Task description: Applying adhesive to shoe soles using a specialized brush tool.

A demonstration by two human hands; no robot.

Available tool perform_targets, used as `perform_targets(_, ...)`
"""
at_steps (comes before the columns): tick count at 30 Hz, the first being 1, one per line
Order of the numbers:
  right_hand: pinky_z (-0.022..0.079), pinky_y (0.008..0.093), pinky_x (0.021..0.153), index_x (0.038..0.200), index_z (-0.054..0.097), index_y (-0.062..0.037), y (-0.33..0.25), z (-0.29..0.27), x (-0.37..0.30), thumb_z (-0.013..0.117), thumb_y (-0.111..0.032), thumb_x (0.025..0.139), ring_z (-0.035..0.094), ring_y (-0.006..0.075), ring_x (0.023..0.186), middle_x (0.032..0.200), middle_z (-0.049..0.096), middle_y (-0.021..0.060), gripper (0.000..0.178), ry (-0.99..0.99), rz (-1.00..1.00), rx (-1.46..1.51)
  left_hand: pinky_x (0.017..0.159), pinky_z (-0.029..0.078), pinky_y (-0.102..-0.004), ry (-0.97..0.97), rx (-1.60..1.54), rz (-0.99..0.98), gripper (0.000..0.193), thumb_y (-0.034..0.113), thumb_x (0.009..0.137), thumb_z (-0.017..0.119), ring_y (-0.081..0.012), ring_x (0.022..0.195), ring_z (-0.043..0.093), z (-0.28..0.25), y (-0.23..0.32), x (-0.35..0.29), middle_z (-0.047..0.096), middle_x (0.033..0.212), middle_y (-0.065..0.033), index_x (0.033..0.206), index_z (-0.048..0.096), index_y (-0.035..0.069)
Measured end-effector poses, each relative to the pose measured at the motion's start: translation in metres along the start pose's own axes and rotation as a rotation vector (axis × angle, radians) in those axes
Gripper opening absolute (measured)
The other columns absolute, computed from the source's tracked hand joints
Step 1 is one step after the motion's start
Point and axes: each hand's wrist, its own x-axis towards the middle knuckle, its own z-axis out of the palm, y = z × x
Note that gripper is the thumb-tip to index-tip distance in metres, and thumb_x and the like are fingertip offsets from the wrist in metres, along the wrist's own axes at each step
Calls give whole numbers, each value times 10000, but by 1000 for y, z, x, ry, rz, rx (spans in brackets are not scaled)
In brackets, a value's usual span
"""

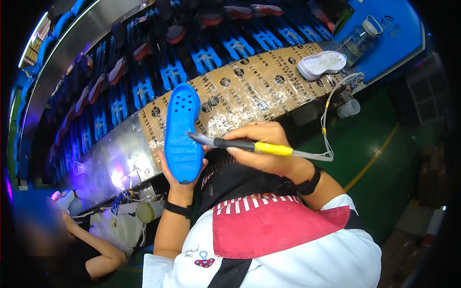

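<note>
My left hand grips a blue shoe sole from beneath at its near end, fingers wrapped round both edges. The sole stands lengthwise with its inner face up; several small round holes show at the far end. My right hand is closed on a brush with a black and yellow handle, fed by a clear tube. The bristles touch or hover just over the sole's right edge, near its middle; I cannot tell which.
Taped brown cardboard covers the bench. Another sole, white on top, lies at its right, near a clear bottle. Beyond, blue racks hold several shoe parts. A white cup hangs below the bench; a co-worker's arm is at left.
</note>
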Motion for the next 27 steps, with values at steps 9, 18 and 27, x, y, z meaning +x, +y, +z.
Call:
perform_targets(9,479,314,572,862,649,-16,-22,35,35,735,-50,672,619,236,621,718,639,93,211,315,-217,-199,1067,337,-448,-144,77,128,623,512,904,371,-292,1252,449,18,-18,14,442,1385,-123,1384,394,116)
perform_targets(18,494,330,569,878,647,-38,-24,57,20,736,-71,667,604,255,630,711,624,92,231,94,-329,-83,1056,363,-450,-178,92,176,786,602,780,529,-333,1196,485,52,-27,19,479,1314,-193,1370,393,102)
perform_targets(27,498,340,606,923,658,-65,-26,48,9,760,-101,682,599,256,644,725,614,85,264,-72,-362,-156,1013,403,-493,-364,-37,104,892,576,724,596,-387,1186,464,60,-19,29,430,1325,-258,1384,338,36)
